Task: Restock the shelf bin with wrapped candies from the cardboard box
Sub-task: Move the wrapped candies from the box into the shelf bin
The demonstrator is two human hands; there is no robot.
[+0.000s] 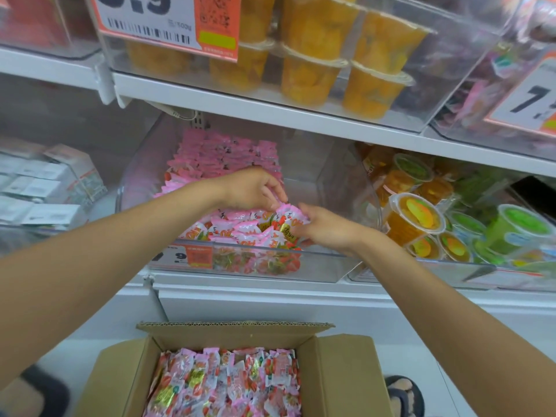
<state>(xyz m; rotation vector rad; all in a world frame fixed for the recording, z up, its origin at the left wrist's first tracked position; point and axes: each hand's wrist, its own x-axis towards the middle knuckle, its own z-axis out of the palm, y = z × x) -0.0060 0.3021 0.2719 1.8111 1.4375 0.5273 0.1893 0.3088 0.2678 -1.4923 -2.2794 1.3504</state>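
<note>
Pink wrapped candies [240,227] in clamped fingers [276,192] of left hand [252,188] and right hand [326,228] over shelf bin [319,266] tagged "9"

One head-worn wide-angle view looks forward and down, close to the shelf bin [325,266] and cardboard box [346,371].

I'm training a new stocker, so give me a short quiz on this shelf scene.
1. True or false: the cardboard box holds wrapped candies.
2. The left hand and right hand are at: A) the clear candy bin, B) the cardboard box, C) the upper shelf.
3. Fill in: the neighbour bin on the picture's right holds sealed ____.
Key: 1 true; 2 A; 3 cups.
</note>
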